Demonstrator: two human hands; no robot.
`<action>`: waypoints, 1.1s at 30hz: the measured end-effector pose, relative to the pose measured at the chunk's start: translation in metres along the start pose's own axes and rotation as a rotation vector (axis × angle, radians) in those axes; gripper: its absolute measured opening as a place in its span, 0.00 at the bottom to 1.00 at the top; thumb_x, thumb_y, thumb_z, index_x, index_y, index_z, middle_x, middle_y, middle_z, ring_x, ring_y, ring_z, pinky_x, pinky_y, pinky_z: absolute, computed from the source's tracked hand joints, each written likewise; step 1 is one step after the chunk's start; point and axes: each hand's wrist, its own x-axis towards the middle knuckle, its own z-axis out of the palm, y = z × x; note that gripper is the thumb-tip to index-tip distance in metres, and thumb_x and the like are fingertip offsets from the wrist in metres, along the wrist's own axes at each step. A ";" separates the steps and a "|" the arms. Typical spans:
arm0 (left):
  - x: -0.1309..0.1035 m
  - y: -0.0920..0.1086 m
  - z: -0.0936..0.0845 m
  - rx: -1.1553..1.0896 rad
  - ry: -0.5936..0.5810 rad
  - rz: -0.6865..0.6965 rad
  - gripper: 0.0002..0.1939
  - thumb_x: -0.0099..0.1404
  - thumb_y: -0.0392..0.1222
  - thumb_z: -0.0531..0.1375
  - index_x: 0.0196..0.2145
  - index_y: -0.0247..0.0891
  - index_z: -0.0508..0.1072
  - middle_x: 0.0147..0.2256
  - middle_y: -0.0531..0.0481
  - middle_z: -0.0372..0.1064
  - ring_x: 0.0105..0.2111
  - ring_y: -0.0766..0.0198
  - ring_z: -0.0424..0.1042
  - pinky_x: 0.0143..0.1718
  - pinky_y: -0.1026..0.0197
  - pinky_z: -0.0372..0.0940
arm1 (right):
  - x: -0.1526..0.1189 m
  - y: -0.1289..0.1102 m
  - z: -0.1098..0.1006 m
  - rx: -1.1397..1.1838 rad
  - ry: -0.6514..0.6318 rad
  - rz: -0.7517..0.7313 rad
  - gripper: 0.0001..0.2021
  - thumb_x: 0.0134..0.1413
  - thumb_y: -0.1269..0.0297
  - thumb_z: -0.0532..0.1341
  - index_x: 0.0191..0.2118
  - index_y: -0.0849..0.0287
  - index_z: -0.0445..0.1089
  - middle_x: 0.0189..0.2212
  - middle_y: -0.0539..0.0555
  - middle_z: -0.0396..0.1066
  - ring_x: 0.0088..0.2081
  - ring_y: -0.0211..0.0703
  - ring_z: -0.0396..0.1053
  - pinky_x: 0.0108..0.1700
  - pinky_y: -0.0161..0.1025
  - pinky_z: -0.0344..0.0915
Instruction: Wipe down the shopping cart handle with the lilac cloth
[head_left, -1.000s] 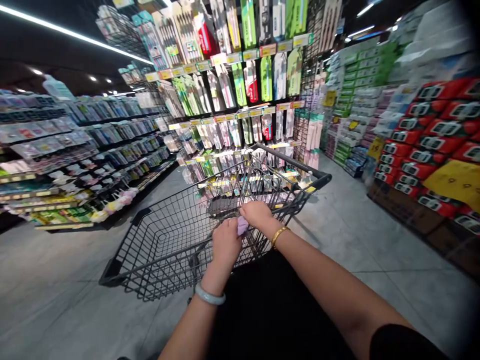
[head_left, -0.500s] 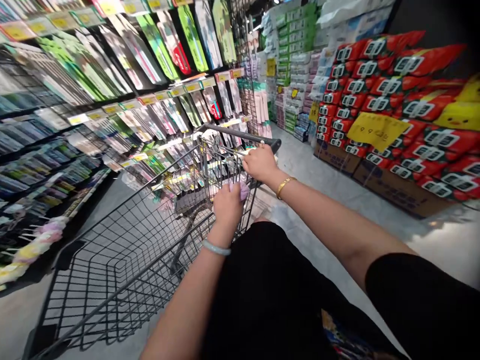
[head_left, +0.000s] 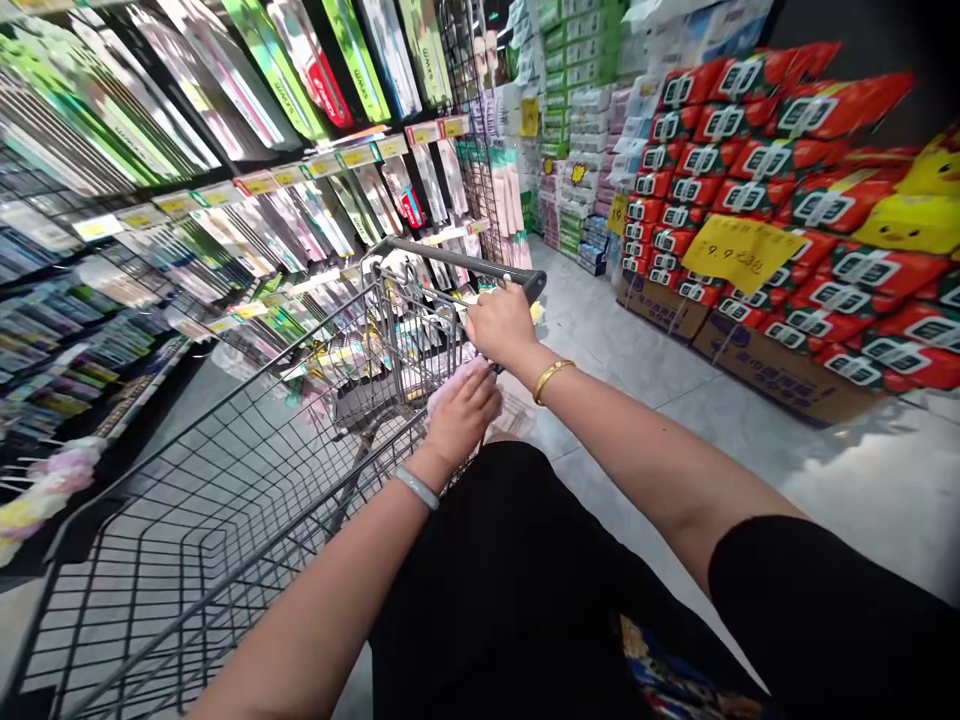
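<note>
In the head view, a dark wire shopping cart (head_left: 247, 560) stretches from the lower left edge up to the middle, and both hands are on it. Here's the left hand (head_left: 459, 418), pale bangle (head_left: 417, 487) at the wrist, laid over a fluffy pinkish cloth (head_left: 442, 397) at the near rim of the cart; the fingers are stretched out side by side, not clamped, and the thumb is out of sight. The cloth shows past the fingers, pressed between hand and rim.

Over to the right hand (head_left: 504, 322), gold bracelet (head_left: 553, 381) on the wrist: fingers curled and closed on the cart beside the right end of its grey handle (head_left: 450, 260), though the fingertips are hidden. The two hands sit close together, the right one farther up.

Beyond the cart's far side, a display rack (head_left: 247, 185) holds rows of hanging packets above yellow price labels. Off to the right, red packs (head_left: 810, 170) are piled on brown cartons (head_left: 780, 365), and a yellow sign (head_left: 742, 252) hangs on their front. Below, dark clothing (head_left: 517, 560) fills the space between the arms.
</note>
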 end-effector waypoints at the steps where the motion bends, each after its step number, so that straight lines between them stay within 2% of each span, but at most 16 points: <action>1: -0.006 0.003 0.006 -0.006 -0.119 0.028 0.15 0.71 0.33 0.52 0.52 0.35 0.72 0.56 0.37 0.67 0.61 0.50 0.63 0.58 0.46 0.63 | -0.001 -0.001 -0.001 0.002 -0.004 -0.003 0.18 0.64 0.63 0.49 0.38 0.63 0.77 0.39 0.63 0.75 0.44 0.52 0.67 0.49 0.50 0.48; 3: -0.023 0.009 0.018 -0.018 -0.396 0.122 0.14 0.70 0.32 0.52 0.48 0.34 0.74 0.47 0.38 0.73 0.48 0.54 0.74 0.45 0.53 0.70 | -0.002 -0.002 -0.003 0.002 -0.018 -0.005 0.19 0.64 0.63 0.49 0.39 0.63 0.77 0.39 0.63 0.75 0.44 0.53 0.67 0.49 0.50 0.49; 4: -0.031 0.012 0.022 -0.022 -0.457 0.147 0.12 0.69 0.31 0.54 0.45 0.34 0.75 0.42 0.40 0.75 0.41 0.56 0.76 0.40 0.56 0.70 | -0.002 -0.003 -0.005 0.000 -0.026 -0.005 0.19 0.64 0.63 0.49 0.39 0.63 0.77 0.39 0.63 0.75 0.44 0.53 0.67 0.48 0.50 0.49; 6: -0.038 0.013 0.020 -0.022 -0.508 0.178 0.09 0.67 0.31 0.55 0.41 0.33 0.76 0.38 0.41 0.75 0.36 0.58 0.76 0.35 0.58 0.69 | -0.003 -0.006 -0.006 -0.004 -0.039 -0.001 0.19 0.64 0.63 0.49 0.39 0.63 0.77 0.39 0.63 0.75 0.44 0.52 0.67 0.48 0.50 0.49; 9: -0.018 0.008 -0.002 0.015 -0.447 0.188 0.10 0.68 0.33 0.55 0.43 0.35 0.75 0.43 0.40 0.73 0.39 0.56 0.74 0.34 0.58 0.67 | -0.003 -0.009 -0.007 -0.004 -0.037 0.004 0.18 0.64 0.63 0.49 0.39 0.62 0.77 0.40 0.63 0.75 0.44 0.53 0.67 0.48 0.51 0.49; 11: 0.007 0.003 -0.021 0.052 -0.330 0.147 0.11 0.70 0.34 0.53 0.45 0.36 0.74 0.46 0.40 0.71 0.42 0.55 0.73 0.35 0.57 0.65 | -0.004 -0.011 -0.007 0.001 -0.030 0.004 0.18 0.64 0.63 0.50 0.39 0.63 0.77 0.40 0.64 0.74 0.44 0.53 0.67 0.49 0.51 0.49; 13: 0.024 -0.001 -0.032 0.062 -0.257 0.059 0.11 0.70 0.34 0.53 0.45 0.38 0.73 0.42 0.41 0.72 0.41 0.55 0.72 0.36 0.57 0.64 | -0.005 -0.012 -0.008 0.003 -0.032 -0.003 0.18 0.64 0.63 0.50 0.40 0.63 0.77 0.40 0.64 0.74 0.44 0.53 0.67 0.49 0.51 0.49; 15: 0.024 -0.002 -0.030 0.022 -0.274 0.025 0.11 0.69 0.33 0.53 0.44 0.38 0.74 0.39 0.42 0.73 0.38 0.56 0.73 0.34 0.57 0.64 | -0.006 -0.012 -0.009 0.000 -0.042 -0.016 0.18 0.64 0.63 0.50 0.40 0.63 0.76 0.40 0.64 0.74 0.45 0.53 0.67 0.49 0.51 0.50; 19: -0.018 0.005 -0.004 -0.103 -0.477 0.126 0.09 0.63 0.27 0.57 0.36 0.35 0.76 0.37 0.41 0.73 0.35 0.57 0.74 0.34 0.58 0.63 | -0.007 -0.013 -0.012 -0.014 -0.056 -0.031 0.17 0.64 0.63 0.50 0.40 0.62 0.76 0.40 0.62 0.74 0.44 0.53 0.68 0.48 0.51 0.50; 21: -0.033 0.006 0.003 -0.122 -0.518 0.164 0.08 0.62 0.27 0.60 0.33 0.36 0.77 0.35 0.42 0.73 0.35 0.57 0.74 0.35 0.58 0.64 | -0.007 -0.014 -0.012 -0.014 -0.058 -0.026 0.17 0.64 0.62 0.50 0.39 0.62 0.76 0.40 0.62 0.74 0.44 0.53 0.68 0.48 0.51 0.50; 24: -0.022 0.001 -0.007 -0.089 -0.443 0.188 0.06 0.63 0.30 0.60 0.34 0.36 0.77 0.37 0.42 0.73 0.37 0.56 0.73 0.39 0.56 0.65 | -0.006 -0.015 -0.011 -0.011 -0.057 -0.012 0.17 0.63 0.63 0.51 0.39 0.63 0.76 0.40 0.63 0.74 0.44 0.52 0.68 0.48 0.51 0.50; 28: 0.017 -0.006 -0.027 0.017 -0.197 0.193 0.10 0.70 0.36 0.54 0.39 0.37 0.76 0.44 0.39 0.71 0.48 0.53 0.69 0.53 0.49 0.60 | -0.006 -0.015 -0.009 0.003 -0.040 -0.007 0.17 0.63 0.64 0.51 0.39 0.63 0.76 0.40 0.63 0.74 0.44 0.53 0.67 0.48 0.51 0.49; 30: 0.019 -0.004 -0.024 0.022 -0.222 0.180 0.11 0.71 0.37 0.53 0.40 0.36 0.76 0.44 0.39 0.71 0.49 0.52 0.69 0.53 0.49 0.61 | -0.007 -0.014 -0.008 0.009 -0.031 -0.013 0.17 0.63 0.64 0.50 0.39 0.64 0.76 0.39 0.63 0.74 0.44 0.53 0.67 0.48 0.51 0.49; 33: -0.002 0.002 -0.010 -0.012 -0.415 0.212 0.08 0.66 0.32 0.58 0.34 0.35 0.77 0.36 0.41 0.73 0.39 0.55 0.72 0.40 0.54 0.65 | -0.007 -0.015 -0.009 0.007 -0.037 -0.019 0.18 0.64 0.63 0.50 0.39 0.63 0.76 0.39 0.63 0.74 0.43 0.52 0.67 0.49 0.51 0.49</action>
